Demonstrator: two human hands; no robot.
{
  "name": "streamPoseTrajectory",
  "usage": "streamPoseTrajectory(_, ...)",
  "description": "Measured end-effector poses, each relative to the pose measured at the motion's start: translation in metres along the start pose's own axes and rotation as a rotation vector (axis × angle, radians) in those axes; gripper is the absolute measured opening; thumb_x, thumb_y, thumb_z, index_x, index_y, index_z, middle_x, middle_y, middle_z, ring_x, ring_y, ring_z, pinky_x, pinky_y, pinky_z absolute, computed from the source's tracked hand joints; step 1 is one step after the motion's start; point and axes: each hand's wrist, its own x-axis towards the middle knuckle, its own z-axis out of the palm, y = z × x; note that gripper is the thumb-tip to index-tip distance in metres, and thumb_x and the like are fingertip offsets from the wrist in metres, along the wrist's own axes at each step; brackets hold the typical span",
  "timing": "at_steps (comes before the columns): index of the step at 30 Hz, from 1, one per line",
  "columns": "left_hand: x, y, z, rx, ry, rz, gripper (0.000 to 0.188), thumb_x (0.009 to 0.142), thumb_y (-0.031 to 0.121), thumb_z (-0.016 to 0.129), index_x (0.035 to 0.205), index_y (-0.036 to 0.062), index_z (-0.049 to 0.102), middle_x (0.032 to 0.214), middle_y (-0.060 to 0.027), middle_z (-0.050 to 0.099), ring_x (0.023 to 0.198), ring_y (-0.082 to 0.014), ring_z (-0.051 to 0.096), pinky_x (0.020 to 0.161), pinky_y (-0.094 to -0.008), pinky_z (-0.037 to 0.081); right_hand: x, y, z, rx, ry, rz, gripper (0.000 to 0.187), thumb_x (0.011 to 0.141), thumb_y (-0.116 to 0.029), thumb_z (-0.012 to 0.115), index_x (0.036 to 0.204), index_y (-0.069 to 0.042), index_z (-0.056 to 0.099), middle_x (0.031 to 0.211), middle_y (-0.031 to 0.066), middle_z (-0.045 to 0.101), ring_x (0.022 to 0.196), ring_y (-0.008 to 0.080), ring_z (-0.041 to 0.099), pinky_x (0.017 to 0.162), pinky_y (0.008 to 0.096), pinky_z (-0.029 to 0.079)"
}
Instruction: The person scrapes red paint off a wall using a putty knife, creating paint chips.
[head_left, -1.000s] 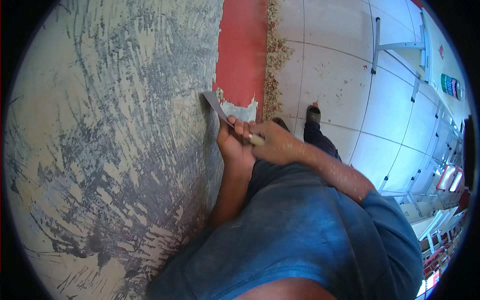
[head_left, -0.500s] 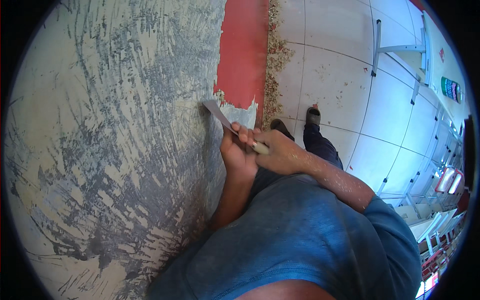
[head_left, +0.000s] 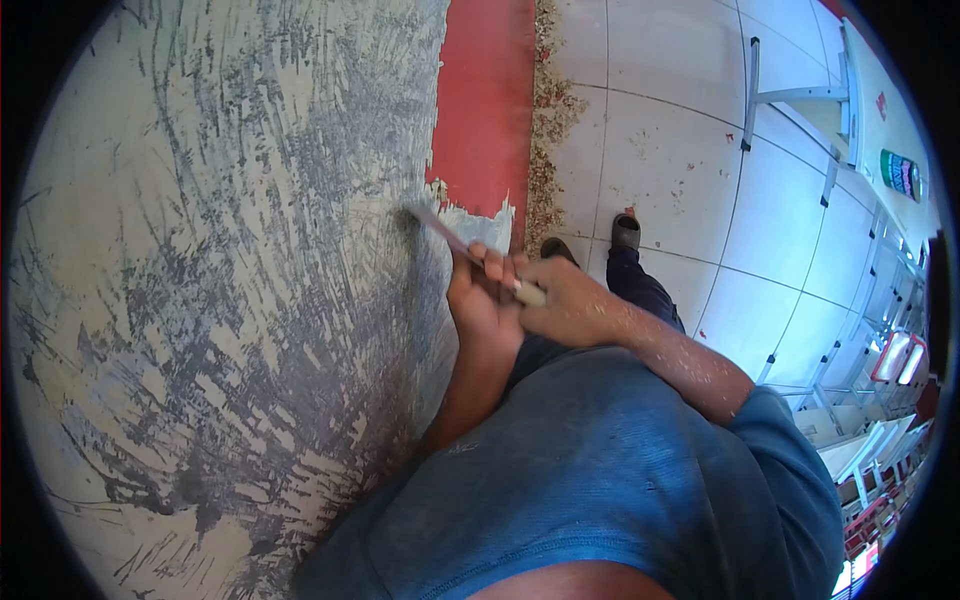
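Observation:
My right hand [head_left: 577,306] is closed around the pale handle of a scraper [head_left: 442,229]. The fingers of my left hand [head_left: 486,312] are wrapped about the scraper near the base of its blade. Its thin metal blade points up and left, with the tip at the scratched wall [head_left: 290,220]. That wall is a patchwork of off-white paint and bare grey. Just beyond the blade, a red painted band [head_left: 485,110] runs along the bottom of the wall, ending in a ragged, flaked edge. The blade's very tip is blurred.
Paint flakes [head_left: 553,110] lie in a strip on the tiled floor [head_left: 665,165] along the wall. My shoes [head_left: 625,231] stand close by. At the right is a white table [head_left: 868,110] with metal legs, bearing a green-labelled can [head_left: 900,176]. More furniture is stacked behind.
The scraper has turned, so its blade now shows narrower, nearly edge-on. Both hands have shifted very slightly to the right, keeping their hold.

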Motion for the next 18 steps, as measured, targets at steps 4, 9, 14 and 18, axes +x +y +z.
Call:
streamPoseTrajectory(4,0.014,0.01,-0.001,-0.038,-0.065,0.03,0.032,0.095,0.029,0.037,0.075,0.011,0.053,0.056,-0.0007,0.048,0.05,-0.0137,0.043,0.076,-0.0311,0.042,0.006,0.001,-0.005,-0.042,-0.026,-0.153,0.025,0.068,-0.01,0.056,0.089,0.004,0.055,0.075,0.0188,0.058,0.073,0.0268,0.06,0.068,0.0363,0.046)
streamPoseTrajectory(9,0.007,0.003,0.002,0.03,0.003,0.012,0.03,0.095,0.028,0.038,0.075,0.0115,0.053,0.054,0.0001,0.048,0.049,-0.0143,0.045,0.076,-0.0315,0.043,0.002,0.004,-0.002,0.063,-0.079,-0.014,0.022,0.066,-0.009,0.055,0.083,0.005,0.055,0.071,0.0164,0.057,0.068,0.0207,0.057,0.064,0.0345,0.045)
streamPoseTrajectory(14,0.015,0.003,0.0,-0.039,-0.039,0.027,0.032,0.096,0.03,0.036,0.076,0.0119,0.054,0.054,0.0007,0.047,0.05,-0.0141,0.046,0.073,-0.0316,0.045,0.011,0.002,-0.01,0.012,-0.112,-0.054,0.023,0.066,-0.008,0.056,0.084,0.005,0.055,0.071,0.0163,0.057,0.066,0.0214,0.057,0.064,0.0354,0.045)
streamPoseTrajectory(18,0.015,0.001,-0.004,-0.033,-0.087,0.007,0.032,0.095,0.031,0.039,0.074,0.0118,0.054,0.054,0.0001,0.05,0.049,-0.0146,0.048,0.075,-0.0331,0.045,0.013,0.011,-0.006,0.005,-0.008,-0.085,0.025,0.065,-0.009,0.057,0.086,0.005,0.056,0.072,0.0174,0.058,0.066,0.0232,0.058,0.064,0.0358,0.046)
